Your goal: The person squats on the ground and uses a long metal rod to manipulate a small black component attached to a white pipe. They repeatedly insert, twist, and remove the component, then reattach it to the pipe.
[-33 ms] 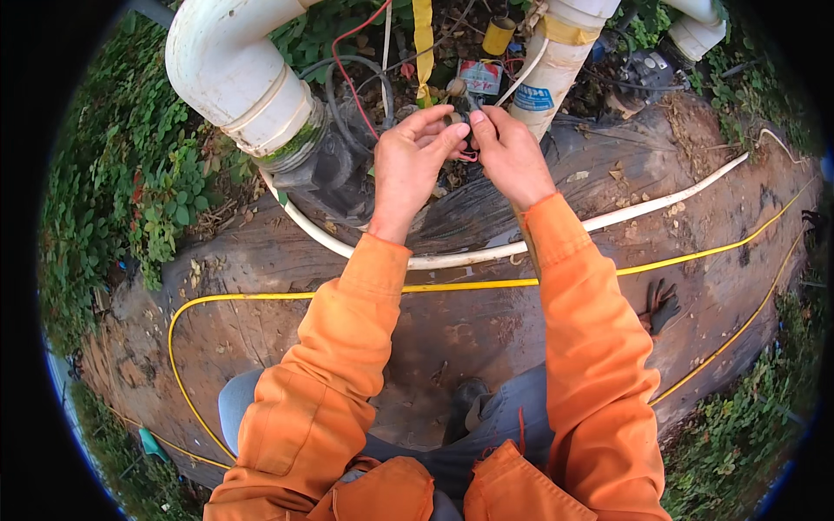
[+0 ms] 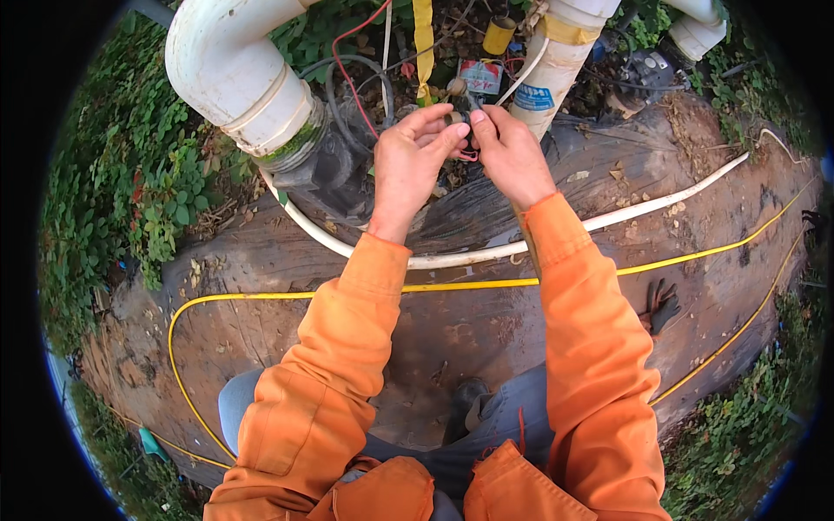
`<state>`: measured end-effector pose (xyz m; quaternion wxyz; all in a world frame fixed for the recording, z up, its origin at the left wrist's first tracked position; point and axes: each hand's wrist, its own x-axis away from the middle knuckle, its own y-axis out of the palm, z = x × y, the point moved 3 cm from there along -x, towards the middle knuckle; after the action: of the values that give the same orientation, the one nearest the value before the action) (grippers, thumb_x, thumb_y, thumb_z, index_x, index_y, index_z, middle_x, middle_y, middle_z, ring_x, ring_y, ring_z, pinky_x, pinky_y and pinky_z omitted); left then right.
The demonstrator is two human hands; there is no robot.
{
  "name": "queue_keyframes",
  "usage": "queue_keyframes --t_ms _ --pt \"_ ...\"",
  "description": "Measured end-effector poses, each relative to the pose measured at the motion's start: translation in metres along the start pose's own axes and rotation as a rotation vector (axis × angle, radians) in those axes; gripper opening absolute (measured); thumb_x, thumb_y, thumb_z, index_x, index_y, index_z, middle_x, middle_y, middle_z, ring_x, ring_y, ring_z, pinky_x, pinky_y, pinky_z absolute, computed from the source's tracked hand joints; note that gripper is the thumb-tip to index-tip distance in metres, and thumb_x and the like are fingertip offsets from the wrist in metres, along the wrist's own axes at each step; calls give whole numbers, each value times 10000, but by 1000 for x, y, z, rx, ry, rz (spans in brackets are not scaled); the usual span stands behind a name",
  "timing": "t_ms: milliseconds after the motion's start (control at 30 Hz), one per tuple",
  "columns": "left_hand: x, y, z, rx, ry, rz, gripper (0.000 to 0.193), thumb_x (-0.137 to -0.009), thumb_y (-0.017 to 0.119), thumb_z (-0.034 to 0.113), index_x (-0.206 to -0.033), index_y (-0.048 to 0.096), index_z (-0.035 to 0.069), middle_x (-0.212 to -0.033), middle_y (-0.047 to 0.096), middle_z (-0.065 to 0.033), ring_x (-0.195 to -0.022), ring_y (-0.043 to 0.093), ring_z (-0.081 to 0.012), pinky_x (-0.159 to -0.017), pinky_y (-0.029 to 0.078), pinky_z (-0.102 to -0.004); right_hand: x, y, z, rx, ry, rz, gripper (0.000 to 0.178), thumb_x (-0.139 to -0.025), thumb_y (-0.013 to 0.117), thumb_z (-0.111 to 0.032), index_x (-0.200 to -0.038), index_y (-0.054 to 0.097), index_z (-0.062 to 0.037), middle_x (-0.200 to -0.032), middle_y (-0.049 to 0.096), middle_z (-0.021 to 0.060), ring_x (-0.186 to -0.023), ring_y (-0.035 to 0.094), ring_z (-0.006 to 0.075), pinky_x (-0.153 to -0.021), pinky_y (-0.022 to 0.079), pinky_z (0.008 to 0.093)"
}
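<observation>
My left hand and my right hand meet between two white pipes, fingertips close together. The fingers of my left hand are curled, its thumb against a small dark, rounded piece whose kind I cannot make out. Thumb and fingers of my right hand pinch a grey cable by its end. A short red wire shows just below the fingertips. Much of what lies between the hands is hidden by the fingers. Behind them lies a small red and white box, with a yellow strap hanging at its left.
A large white elbow pipe stands at the left, a white pipe at the right. A white hose and a yellow hose cross the dark ground sheet. A dark glove lies right. Leafy plants surround this.
</observation>
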<state>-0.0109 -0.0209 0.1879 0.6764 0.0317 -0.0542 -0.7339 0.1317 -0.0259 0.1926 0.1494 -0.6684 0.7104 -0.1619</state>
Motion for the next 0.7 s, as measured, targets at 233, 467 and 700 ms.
queue_keyframes --t_ms 233,467,700 --pt "-4 -9 -1 241 -153 -152 351 -932 609 70 -1255 534 -44 -1096 656 -121 -987 678 -215 -774 572 -229 0 -2 -1 2 -50 21 321 -969 492 -286 -954 582 22 -802 630 258 -828 607 455 -712 455 493" --pt "-5 -14 -4 419 -212 -197 343 -951 580 85 -1265 523 -42 -1165 619 -100 -1065 649 -236 -807 578 -224 2 -2 -7 0 -66 30 330 -970 492 -285 -960 584 32 -797 629 263 -831 608 453 -718 455 492" --pt "-6 -15 -5 269 -164 -133 354 -926 611 56 -1261 533 -28 -1137 613 -94 -991 661 -198 -795 557 -228 3 -4 -9 18 -58 31 329 -972 493 -286 -959 587 29 -785 631 259 -818 609 456 -712 459 494"
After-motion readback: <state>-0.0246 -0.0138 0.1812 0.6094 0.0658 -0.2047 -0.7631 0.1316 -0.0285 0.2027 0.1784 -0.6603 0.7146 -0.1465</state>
